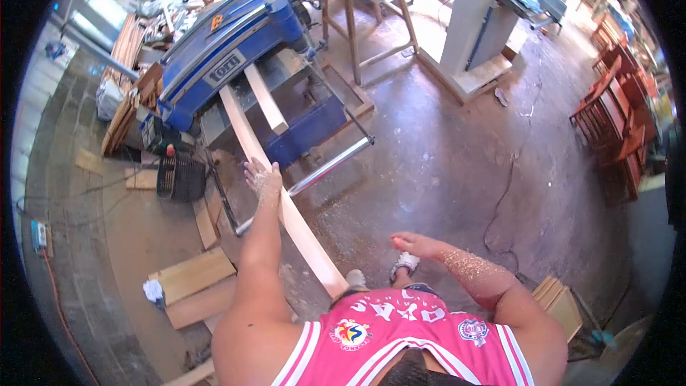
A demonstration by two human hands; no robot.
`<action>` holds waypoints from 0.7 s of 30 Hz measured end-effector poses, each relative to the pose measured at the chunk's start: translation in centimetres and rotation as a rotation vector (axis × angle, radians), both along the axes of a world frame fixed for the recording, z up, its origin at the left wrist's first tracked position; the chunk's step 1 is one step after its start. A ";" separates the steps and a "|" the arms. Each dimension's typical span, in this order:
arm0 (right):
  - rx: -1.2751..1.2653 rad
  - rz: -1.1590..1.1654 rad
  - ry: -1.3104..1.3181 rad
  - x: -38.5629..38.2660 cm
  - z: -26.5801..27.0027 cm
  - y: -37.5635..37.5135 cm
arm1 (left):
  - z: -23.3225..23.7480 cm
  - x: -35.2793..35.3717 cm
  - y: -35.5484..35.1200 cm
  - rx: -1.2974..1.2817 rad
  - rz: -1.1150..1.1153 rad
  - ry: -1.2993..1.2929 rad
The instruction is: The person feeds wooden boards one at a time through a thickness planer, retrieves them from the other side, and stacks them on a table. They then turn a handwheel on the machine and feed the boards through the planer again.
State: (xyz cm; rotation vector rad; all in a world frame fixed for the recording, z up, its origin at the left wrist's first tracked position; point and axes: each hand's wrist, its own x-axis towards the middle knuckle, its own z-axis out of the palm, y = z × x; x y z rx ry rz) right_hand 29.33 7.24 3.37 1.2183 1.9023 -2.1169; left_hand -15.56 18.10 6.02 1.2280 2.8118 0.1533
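A long light wooden board (304,232) runs from the blue planing machine (229,57) down toward my waist. My left hand (264,177) lies on top of this board near the machine's front roller bar, fingers spread, with dust on the skin. A shorter board (264,99) also sticks out of the machine, beside the long one. My right hand (416,244) is off to the right, in front of my body and apart from the board; what its fingers may hold is too small to tell. Sawdust covers my right forearm.
A metal roller bar (332,164) crosses under the long board. A black basket (181,177) and loose planks (189,276) lie at the left. A pillar (471,28) and a wooden-legged table (350,25) stand ahead; wooden chairs (614,111) are at the right. A cable crosses the floor.
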 end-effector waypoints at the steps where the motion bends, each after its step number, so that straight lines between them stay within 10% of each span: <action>1: 0.003 0.035 -0.011 1.4 -0.8 0.7 | 0.2 1.7 -1.2 0.003 0.035 -0.011; 13: 0.129 -0.233 0.034 -4.3 -0.6 16.1 | 0.4 1.6 -1.8 0.159 0.046 -0.198; 17: 0.889 -0.180 0.021 -10.1 1.7 21.8 | -1.7 0.5 -1.2 0.232 -0.018 -0.103; 21: 1.051 -0.199 -0.087 -16.2 0.7 27.8 | 0.3 0.7 -0.2 0.169 0.018 -0.148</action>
